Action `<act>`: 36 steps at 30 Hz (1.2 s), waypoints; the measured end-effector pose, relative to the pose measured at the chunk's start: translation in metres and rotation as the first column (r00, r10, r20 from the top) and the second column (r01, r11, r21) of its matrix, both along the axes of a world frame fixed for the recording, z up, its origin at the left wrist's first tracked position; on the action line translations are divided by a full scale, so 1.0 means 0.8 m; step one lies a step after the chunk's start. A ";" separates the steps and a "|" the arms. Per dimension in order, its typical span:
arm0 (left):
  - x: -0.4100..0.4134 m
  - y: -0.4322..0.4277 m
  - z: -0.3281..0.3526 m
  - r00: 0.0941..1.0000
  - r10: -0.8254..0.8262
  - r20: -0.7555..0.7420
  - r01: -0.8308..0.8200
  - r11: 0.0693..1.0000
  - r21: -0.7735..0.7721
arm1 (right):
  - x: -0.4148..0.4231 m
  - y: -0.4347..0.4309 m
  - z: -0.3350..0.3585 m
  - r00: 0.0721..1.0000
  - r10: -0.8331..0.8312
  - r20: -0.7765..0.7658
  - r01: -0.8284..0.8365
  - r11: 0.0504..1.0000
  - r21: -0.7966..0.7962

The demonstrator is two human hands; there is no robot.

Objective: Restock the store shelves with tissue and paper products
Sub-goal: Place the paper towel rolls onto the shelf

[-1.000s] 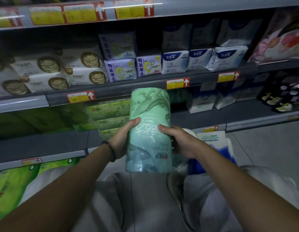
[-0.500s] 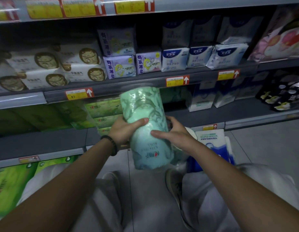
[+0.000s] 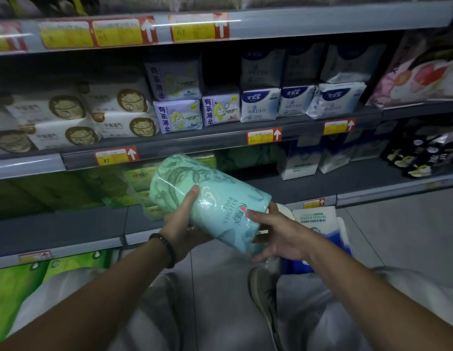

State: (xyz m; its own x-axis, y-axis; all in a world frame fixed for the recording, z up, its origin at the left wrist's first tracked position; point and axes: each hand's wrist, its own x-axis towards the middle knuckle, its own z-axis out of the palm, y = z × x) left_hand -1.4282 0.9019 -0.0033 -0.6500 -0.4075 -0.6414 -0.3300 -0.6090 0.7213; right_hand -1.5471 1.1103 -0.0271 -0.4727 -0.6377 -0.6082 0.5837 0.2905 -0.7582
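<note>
Roll pack (image 3: 210, 198) btw L hand (image 3: 180, 225), R hand (image 3: 281, 234) (tilted)

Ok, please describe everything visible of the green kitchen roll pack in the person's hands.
The kitchen roll pack is a mint-green cylinder wrapped in glossy plastic film, printed with darker leaf shapes, a red logo and the words KITCHEN ROLL. It is tilted, one end up-left toward the shelves, the other down-right. The left hand holds it from below, thumb on top; the right hand grips its lower end. It is off the shelves, in the air.
</note>
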 end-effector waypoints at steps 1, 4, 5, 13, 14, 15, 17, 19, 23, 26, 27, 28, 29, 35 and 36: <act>0.000 -0.002 0.000 0.996 -0.073 0.044 0.073 0.997 -0.008 | -0.001 -0.001 0.002 0.999 -0.024 -0.022 0.025 1.000 0.013; 0.000 -0.005 0.004 0.960 -0.194 0.203 0.226 0.963 -0.147 | -0.015 -0.002 0.009 0.989 -0.091 -0.120 0.096 0.995 0.035; -0.001 -0.006 0.001 0.967 -0.145 0.210 0.197 0.948 -0.249 | -0.020 -0.001 0.011 0.980 -0.102 -0.173 0.111 0.993 0.047; -0.011 -0.011 -0.038 0.811 -0.371 0.452 0.480 -0.017 -0.877 | -0.035 -0.007 0.019 0.823 0.026 -0.567 0.092 0.980 0.179; -0.014 0.000 -0.042 0.801 -0.414 0.433 0.493 0.043 -0.869 | -0.033 -0.010 0.022 0.809 0.050 -0.586 0.076 0.979 0.188; -0.019 0.006 -0.053 0.813 -0.433 0.390 0.483 0.127 -0.866 | -0.031 -0.015 0.024 0.791 0.071 -0.607 0.067 0.977 0.203; -0.027 0.010 -0.068 0.838 -0.439 0.326 0.449 0.213 -0.868 | -0.027 -0.024 0.029 0.738 0.122 -0.664 0.055 0.969 0.239; -0.035 0.008 -0.070 0.852 -0.450 0.268 0.399 0.226 -0.889 | -0.022 -0.030 0.034 0.651 0.183 -0.737 0.041 0.961 0.275; -0.051 0.011 -0.069 0.873 -0.435 0.219 0.320 0.174 -0.931 | -0.023 -0.030 0.041 0.607 0.118 -0.786 0.091 0.972 0.217; -0.055 0.016 -0.078 0.920 -0.366 0.138 0.275 0.357 -0.893 | -0.032 -0.022 0.036 0.685 -0.104 -0.721 0.221 0.973 0.069; -0.059 0.014 -0.082 0.927 -0.362 0.097 0.258 0.430 -0.865 | -0.033 -0.020 0.034 0.715 -0.139 -0.685 0.238 0.970 0.051; -0.065 0.012 -0.085 0.927 -0.371 0.065 0.253 0.486 -0.836 | -0.034 -0.018 0.032 0.757 -0.149 -0.637 0.235 0.971 0.051; -0.073 0.010 -0.089 0.923 -0.381 0.045 0.254 0.518 -0.817 | -0.033 -0.017 0.029 0.805 -0.133 -0.578 0.205 0.977 0.061; -0.111 0.024 -0.117 0.952 -0.307 0.004 0.194 0.590 -0.784 | -0.062 -0.024 0.008 0.977 -0.127 -0.173 0.142 0.986 0.081; -0.114 0.028 -0.120 0.956 -0.294 -0.006 0.178 0.594 -0.784 | -0.071 -0.026 0.004 0.984 -0.121 -0.133 0.133 0.988 0.082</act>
State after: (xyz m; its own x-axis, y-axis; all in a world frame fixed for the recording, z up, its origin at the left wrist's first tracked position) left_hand -1.5195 0.9243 -0.0991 -0.8440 -0.5312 -0.0747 -0.2551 0.2751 0.9270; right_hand -1.6038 1.0896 -0.0241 -0.6235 -0.5128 -0.5902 0.5205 0.2911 -0.8027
